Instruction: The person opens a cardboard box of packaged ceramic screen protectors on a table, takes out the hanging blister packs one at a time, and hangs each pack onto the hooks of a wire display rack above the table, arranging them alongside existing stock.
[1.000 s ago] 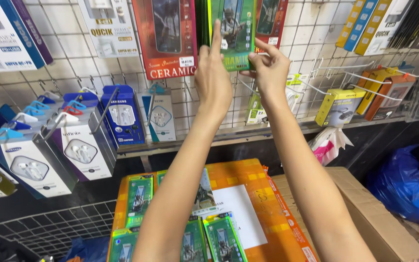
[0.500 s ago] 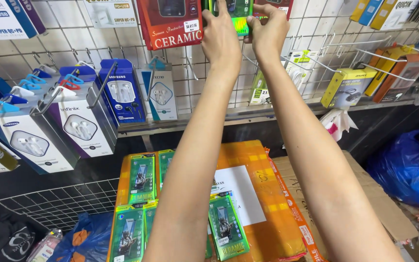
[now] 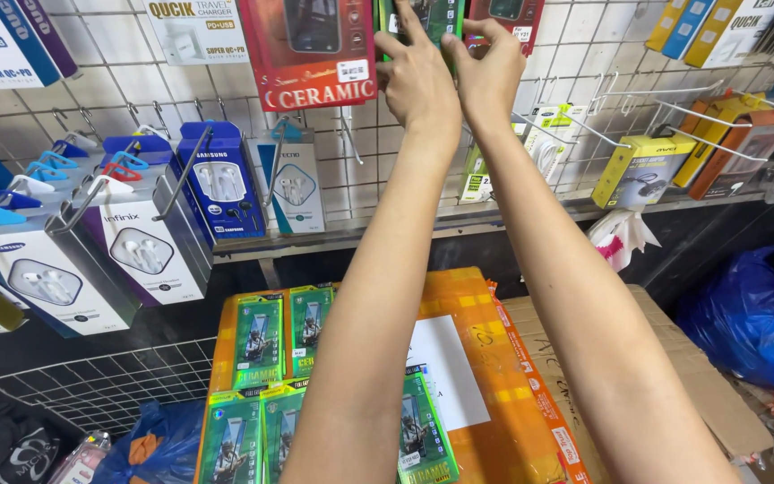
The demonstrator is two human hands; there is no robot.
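Both my arms reach up to a wire grid wall. My left hand (image 3: 418, 76) and my right hand (image 3: 487, 72) hold a green flat package (image 3: 434, 16) between them at the top edge of the view, against the grid. Most of the package is hidden by my fingers and cut off by the frame. A large red package (image 3: 311, 49) hangs just left of it, and another red one (image 3: 503, 11) just right. Below my arms, several more green flat packages (image 3: 260, 339) lie on an orange parcel (image 3: 468, 305).
White and blue earphone boxes (image 3: 141, 237) hang on hooks at the left, yellow and orange boxes (image 3: 642, 170) on hooks at the right. A cardboard box (image 3: 674, 358) sits beside the orange parcel. A blue plastic bag (image 3: 750, 314) lies far right; a loose wire grid panel (image 3: 109, 385) lower left.
My hands have risen with the green package toward the top of the grid, and my view has tilted down, showing more of the parcel and packages below.
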